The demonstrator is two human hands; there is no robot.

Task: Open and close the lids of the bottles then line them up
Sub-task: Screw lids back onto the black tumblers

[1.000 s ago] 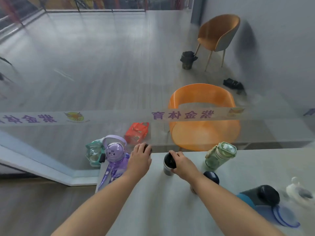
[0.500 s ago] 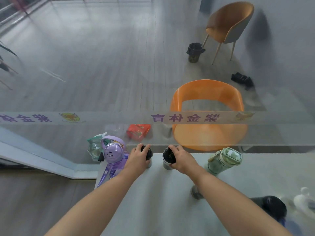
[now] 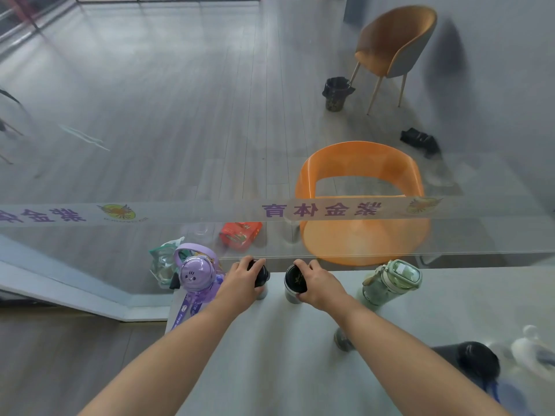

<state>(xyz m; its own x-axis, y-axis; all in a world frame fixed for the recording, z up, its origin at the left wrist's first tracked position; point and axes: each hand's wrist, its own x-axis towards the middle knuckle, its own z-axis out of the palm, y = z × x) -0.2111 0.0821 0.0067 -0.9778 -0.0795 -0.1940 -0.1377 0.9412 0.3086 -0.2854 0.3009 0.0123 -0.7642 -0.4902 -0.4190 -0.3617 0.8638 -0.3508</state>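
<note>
Along the far edge of the grey table (image 3: 270, 355) stand a purple bottle (image 3: 196, 279) with a domed lid, two dark-lidded metal bottles and a pale green bottle (image 3: 390, 282). My left hand (image 3: 241, 283) grips the left dark-lidded bottle (image 3: 261, 276) from above. My right hand (image 3: 318, 285) wraps the right one, a steel bottle (image 3: 292, 283) with a black top. A small grey bottle (image 3: 342, 340) shows behind my right forearm. A black bottle (image 3: 477, 360) lies at the lower right.
A glass pane (image 3: 270, 211) with a lettered strip rises at the table's far edge. Beyond it are an orange chair (image 3: 360, 205), a red box (image 3: 240, 234) and a plastic bag (image 3: 163, 259). A blurred white object (image 3: 531, 352) lies at the right edge.
Both hands have slid with their bottles toward the glass at the table's far edge. The view has shifted forward, so the near right bottles sit lower in frame.
</note>
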